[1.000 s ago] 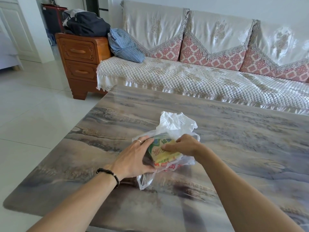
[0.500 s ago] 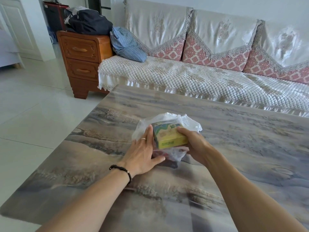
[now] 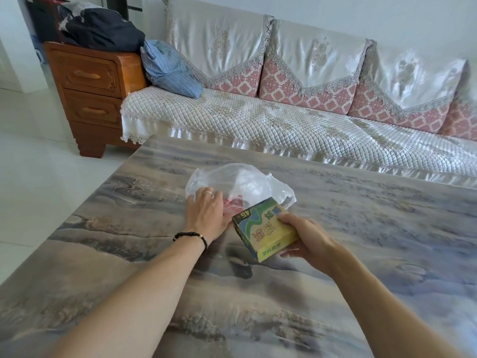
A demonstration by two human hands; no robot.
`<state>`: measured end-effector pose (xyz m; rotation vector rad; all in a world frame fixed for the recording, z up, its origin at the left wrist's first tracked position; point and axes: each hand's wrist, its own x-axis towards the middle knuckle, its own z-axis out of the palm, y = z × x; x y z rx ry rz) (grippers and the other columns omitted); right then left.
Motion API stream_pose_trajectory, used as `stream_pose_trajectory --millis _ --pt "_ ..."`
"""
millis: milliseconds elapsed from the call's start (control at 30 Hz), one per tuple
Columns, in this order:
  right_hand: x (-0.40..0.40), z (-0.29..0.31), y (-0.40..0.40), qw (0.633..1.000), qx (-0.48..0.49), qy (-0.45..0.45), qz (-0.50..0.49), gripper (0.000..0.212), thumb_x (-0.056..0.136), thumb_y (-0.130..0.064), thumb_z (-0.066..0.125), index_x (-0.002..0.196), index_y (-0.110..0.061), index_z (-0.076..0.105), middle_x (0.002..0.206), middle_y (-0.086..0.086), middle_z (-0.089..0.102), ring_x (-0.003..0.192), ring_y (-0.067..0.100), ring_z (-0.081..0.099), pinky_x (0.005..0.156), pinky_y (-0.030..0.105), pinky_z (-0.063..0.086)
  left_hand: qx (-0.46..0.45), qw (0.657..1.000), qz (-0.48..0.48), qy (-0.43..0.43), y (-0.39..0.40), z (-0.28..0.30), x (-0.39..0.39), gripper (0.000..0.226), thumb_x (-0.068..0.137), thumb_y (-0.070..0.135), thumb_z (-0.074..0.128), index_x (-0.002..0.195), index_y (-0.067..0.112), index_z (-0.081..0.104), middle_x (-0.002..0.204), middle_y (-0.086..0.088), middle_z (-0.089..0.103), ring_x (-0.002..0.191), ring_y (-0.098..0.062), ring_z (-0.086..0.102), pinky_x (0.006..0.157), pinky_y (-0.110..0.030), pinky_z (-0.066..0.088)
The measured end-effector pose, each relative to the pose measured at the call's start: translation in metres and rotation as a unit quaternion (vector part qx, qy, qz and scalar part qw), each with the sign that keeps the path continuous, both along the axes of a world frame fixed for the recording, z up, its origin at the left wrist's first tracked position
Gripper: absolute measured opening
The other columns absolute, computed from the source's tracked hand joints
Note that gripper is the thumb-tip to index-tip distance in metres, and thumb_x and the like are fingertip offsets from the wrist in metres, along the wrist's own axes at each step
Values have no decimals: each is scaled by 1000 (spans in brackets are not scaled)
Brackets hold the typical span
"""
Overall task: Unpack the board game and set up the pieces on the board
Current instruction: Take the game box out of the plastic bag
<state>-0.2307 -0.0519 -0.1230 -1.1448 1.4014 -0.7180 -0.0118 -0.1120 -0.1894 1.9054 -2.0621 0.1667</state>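
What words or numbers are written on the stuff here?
"A6": on the top of the game box in the right hand, seen upside down.
Large characters on the box top: not clear enough to read.
Small print on its yellow side: blurred.
Red print on the plastic bag: unreadable.

One game box (image 3: pixel 264 229), one plastic bag (image 3: pixel 240 186), two hands: left (image 3: pixel 206 215), right (image 3: pixel 307 239).

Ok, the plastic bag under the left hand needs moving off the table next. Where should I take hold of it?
Take the plastic bag at its puffed-up far part, coming from above on the sofa side. That part stands loose and crumpled off the table, easy to pinch, while the left hand presses the near part flat. The right hand holds the game box.
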Motion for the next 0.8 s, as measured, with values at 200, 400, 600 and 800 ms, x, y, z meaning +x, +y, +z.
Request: stream_pose_trajectory --millis 200,400,600,800 --pt "14 -17 27 997 12 -58 43 28 99 -28 46 105 -8 64 86 14 70 63 20 57 52 28 37 -108 990 -82 49 69 20 35 48 83 25 66 127 11 53 136 -10 48 135 -29 33 114 -49 23" --pt "37 -18 57 989 -2 65 131 26 95 -23 51 102 -4 67 85 12 71 64 18 59 53 27 38 8 974 -152 165 161 9 50 59 80 6 39 139 15 44 139 -4 50 128 -21 45 108 -32 35" --pt "47 -20 86 891 -239 362 138 50 86 -50 57 126 -21 58 120 1 60 108 20 59 90 37 50 127 965 -143 178 197 0 43 81 77 48 58 147 34 20 131 6 54 117 -14 48 96 -29 42" --pt "47 -37 114 798 -269 469 265 118 57 -77 66 151 -26 15 142 2 31 130 24 32 109 37 33 85 977 -106 167 201 -6 36 90 76 65 61 149 32 19 131 1 53 120 -18 47 93 -28 39"
